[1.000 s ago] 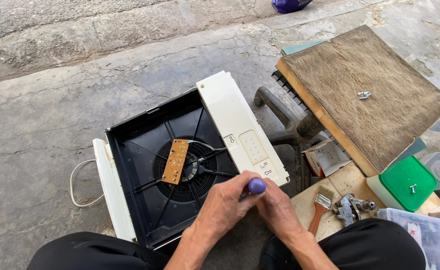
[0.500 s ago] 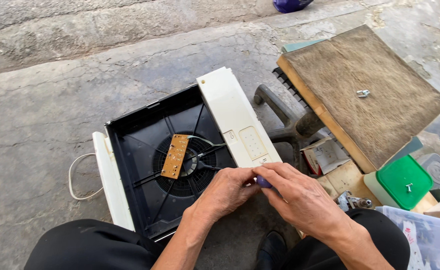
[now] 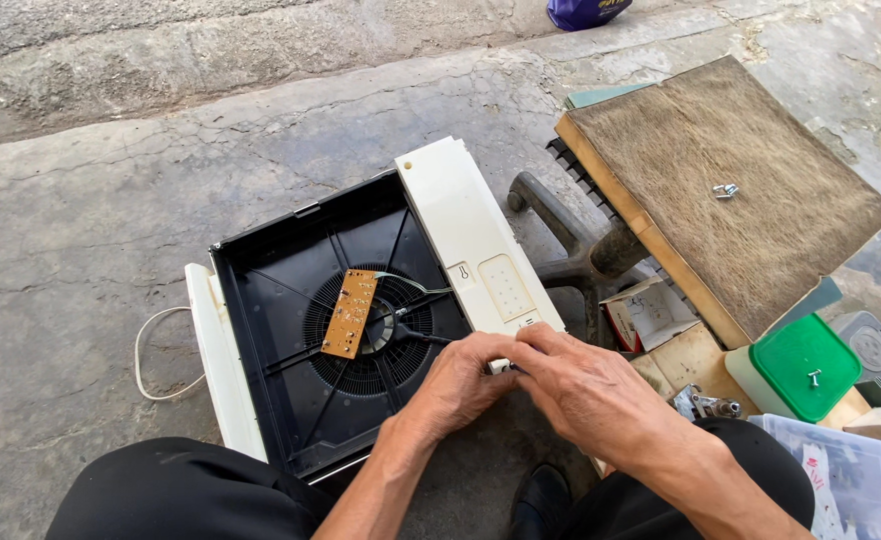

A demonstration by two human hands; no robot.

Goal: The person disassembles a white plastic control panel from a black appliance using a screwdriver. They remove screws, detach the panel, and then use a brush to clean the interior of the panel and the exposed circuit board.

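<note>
Cream plastic control panel [image 3: 476, 240] edges an opened black appliance housing [image 3: 291, 340]. The left hand [image 3: 461, 380] and right hand [image 3: 586, 385] meet at its near corner, fingers curled together, pinching a small part too hidden to identify.

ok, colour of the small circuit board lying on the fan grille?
Orange-brown with pale solder dots: the circuit board lies on the black fan grille. Head view, the only one.

Black ribbed casing [image 3: 291, 370] with cream-white side panels [image 3: 476, 240], an orange-brown circuit board [image 3: 350, 312] at its middle. Nearby a bright green lid [image 3: 801, 365], a mottled brown board [image 3: 731, 190], grey cracked concrete floor [image 3: 91, 220].
</note>
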